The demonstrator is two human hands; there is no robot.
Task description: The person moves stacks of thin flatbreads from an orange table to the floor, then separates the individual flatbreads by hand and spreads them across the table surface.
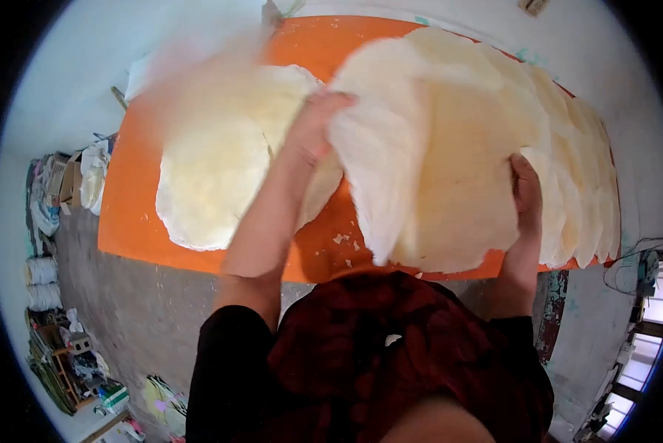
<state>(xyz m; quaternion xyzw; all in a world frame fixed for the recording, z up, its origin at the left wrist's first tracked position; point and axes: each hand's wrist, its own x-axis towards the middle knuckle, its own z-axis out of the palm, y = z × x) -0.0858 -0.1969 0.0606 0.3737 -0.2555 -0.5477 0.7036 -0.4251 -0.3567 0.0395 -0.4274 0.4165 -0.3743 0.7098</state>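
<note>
Head view: the sheet [457,173] is up over the orange surface [134,210], between the pile [210,181] on the left and the row of overlapping sheets [575,184] on the right. Left hand [323,124] has its grip pinched on the sheet's left edge, near the top, and that side curls up into a pale flap. Right hand [525,188] is at the opposite edge, fingertips touching it, but honestly can't tell if that grip is closed around it or just steadying it. Big blur at the upper left, over the pile, no idea what that is. A few scraps [342,240] on the surface just left of the sheet's lower tip

My read is this is the handling/spreading step, sheet not flat yet. Next move calls for keeping both edges supported and easing that curled side out gently, since thin stuff like this probably creases or tears easily
</note>
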